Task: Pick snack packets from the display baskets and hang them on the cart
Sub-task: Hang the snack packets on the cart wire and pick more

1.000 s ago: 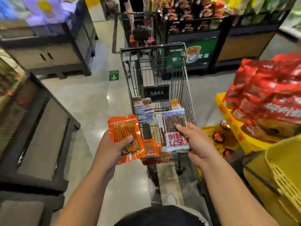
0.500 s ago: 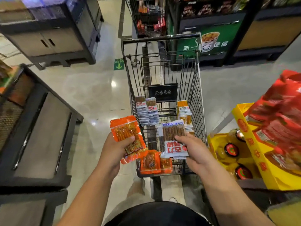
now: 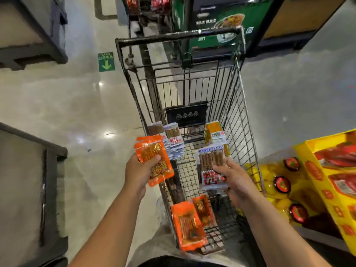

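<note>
A wire shopping cart [image 3: 237, 105] stands in front of me. My left hand [image 3: 137, 171] grips an orange snack packet [image 3: 154, 158] over the cart's left wall. My right hand [image 3: 233, 178] holds a white and red packet of brown sticks [image 3: 211, 164] inside the basket. More orange packets [image 3: 187, 226] hang at the cart's near end. White packets [image 3: 174, 141] hang on the left wall, and orange-topped ones [image 3: 213, 132] hang on the right.
A yellow display bin [image 3: 327, 189] with red packets and yellow bottles with red caps [image 3: 282, 185] stands close on the right. A dark counter [image 3: 28, 180] is at my left, dark shelving [image 3: 34, 31] beyond. The shiny floor carries a green arrow sticker [image 3: 106, 62].
The view has tipped downward onto the cart. Both hands keep their packets and have drawn slightly apart, the right packet now deeper in the basket.
</note>
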`<action>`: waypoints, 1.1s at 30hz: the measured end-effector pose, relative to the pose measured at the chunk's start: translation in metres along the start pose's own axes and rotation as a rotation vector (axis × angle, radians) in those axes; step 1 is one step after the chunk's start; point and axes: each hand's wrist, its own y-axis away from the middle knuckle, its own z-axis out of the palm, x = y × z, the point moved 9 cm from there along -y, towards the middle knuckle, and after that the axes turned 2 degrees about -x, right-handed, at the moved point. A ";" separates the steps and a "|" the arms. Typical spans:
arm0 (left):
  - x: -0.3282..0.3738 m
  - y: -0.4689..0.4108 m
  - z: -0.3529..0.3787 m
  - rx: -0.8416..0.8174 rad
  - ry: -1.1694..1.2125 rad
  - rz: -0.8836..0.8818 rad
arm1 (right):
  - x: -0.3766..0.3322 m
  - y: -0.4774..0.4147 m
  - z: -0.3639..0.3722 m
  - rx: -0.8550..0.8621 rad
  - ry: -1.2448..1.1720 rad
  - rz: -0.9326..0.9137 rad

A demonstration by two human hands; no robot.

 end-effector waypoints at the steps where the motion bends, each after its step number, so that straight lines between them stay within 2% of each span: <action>1: 0.004 -0.017 0.000 0.000 -0.023 0.002 | -0.002 -0.010 0.006 0.005 -0.007 0.000; 6: 0.021 -0.090 0.002 0.009 -0.169 0.051 | -0.011 -0.073 0.032 0.065 0.131 -0.040; 12: 0.019 -0.128 0.001 0.075 -0.430 0.120 | 0.001 -0.151 0.051 0.079 0.204 -0.008; 16: 0.012 -0.134 -0.010 0.137 -0.369 0.162 | 0.009 -0.217 0.061 0.094 0.284 0.001; 21: 0.005 -0.141 -0.010 0.126 -0.342 0.187 | 0.005 -0.288 0.085 0.145 0.373 -0.081; 26: 0.002 -0.146 -0.012 0.100 -0.326 0.174 | 0.009 -0.325 0.107 0.239 0.590 -0.141; 29: 0.002 -0.147 -0.011 0.085 -0.340 0.177 | 0.017 -0.329 0.127 0.183 0.824 -0.160; 33: -0.001 -0.149 -0.011 0.065 -0.312 0.152 | 0.024 -0.327 0.134 -0.010 1.019 -0.078</action>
